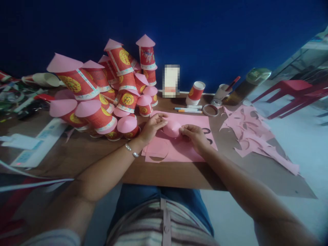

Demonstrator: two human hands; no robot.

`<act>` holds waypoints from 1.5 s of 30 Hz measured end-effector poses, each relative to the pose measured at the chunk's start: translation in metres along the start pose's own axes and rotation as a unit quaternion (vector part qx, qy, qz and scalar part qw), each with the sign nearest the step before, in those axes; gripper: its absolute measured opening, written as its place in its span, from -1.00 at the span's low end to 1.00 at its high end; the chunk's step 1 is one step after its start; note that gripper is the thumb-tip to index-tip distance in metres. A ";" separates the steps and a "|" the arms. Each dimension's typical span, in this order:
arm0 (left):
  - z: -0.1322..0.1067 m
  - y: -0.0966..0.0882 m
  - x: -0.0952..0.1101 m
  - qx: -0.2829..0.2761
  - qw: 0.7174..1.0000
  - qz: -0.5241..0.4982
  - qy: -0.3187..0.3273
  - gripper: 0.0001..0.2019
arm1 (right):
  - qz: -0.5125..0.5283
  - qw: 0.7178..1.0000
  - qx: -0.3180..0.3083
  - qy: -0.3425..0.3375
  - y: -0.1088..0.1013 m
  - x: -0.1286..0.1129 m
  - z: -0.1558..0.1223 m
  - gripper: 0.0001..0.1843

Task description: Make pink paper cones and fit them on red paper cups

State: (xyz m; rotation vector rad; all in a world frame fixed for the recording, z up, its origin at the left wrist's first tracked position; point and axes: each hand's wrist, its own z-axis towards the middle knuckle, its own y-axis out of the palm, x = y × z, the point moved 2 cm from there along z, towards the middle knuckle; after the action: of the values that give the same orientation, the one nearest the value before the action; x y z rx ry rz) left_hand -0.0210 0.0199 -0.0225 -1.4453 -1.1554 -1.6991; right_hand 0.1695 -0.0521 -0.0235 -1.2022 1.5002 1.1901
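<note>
Above a pink paper sheet [191, 119] on the table, a small pink paper cone [171, 129] is between my two hands. My left hand [153, 127] pinches its left edge with thumb and fingers. On the other side, my right hand [192, 134] grips the cone near its right side, thumb against fingertips. Two dark loops like scissor handles [206, 129] show beside my right hand; the rest is hidden. Under my left wrist, more pink paper pieces [157, 149] lie near the sheet's front-left corner, with a curved cut line visible.
Red paper cups with pink cone tops [128, 99] are stacked at the left. Behind the sheet are pens [189, 110], a tape roll [210, 110], stacked cups [196, 93] and a bottle [246, 85]. Pink scraps [253, 131] lie right; a power strip [38, 143] lies left.
</note>
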 end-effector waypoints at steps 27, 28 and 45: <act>-0.004 -0.002 0.006 0.020 0.974 0.214 0.074 -0.68 | -0.572 0.795 0.066 -0.189 -0.014 -0.019 -0.005 -0.78; -0.004 -0.002 0.006 0.019 0.966 0.244 0.085 -0.68 | -0.618 0.758 0.059 -0.198 -0.014 -0.022 -0.006 -0.77; -0.001 -0.009 0.001 0.049 0.874 0.479 0.072 -0.73 | -0.823 0.514 -0.118 -0.211 -0.037 -0.041 -0.013 -0.70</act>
State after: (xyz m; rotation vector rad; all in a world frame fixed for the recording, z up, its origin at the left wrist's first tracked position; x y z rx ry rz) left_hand -0.0295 0.0225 -0.0239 -1.4298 -0.2963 -0.9854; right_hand 0.2127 -0.0612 0.0125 -1.5510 -0.5230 0.1479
